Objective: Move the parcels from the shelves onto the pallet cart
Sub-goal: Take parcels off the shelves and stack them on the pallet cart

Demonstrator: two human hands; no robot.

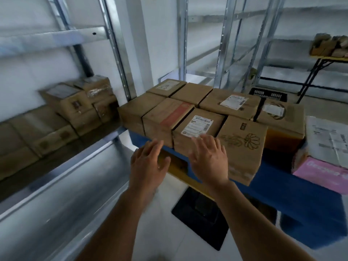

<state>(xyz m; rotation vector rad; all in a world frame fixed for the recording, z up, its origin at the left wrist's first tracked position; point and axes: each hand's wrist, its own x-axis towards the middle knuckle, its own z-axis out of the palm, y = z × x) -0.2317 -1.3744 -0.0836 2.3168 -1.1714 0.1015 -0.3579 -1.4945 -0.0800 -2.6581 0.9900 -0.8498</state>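
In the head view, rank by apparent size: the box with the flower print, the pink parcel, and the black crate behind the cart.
1. Box with the flower print, though it sits nearest the camera.
2. Pink parcel, cut off by the frame edge, so unsure.
3. Black crate, far back and partly hidden.

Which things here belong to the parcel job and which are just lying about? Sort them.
Job:
- parcels on the shelf
- parcels on the cart
- blue cart
- left hand, open
- right hand, open

Lying about:
- black crate
- pink box
- papers
- table
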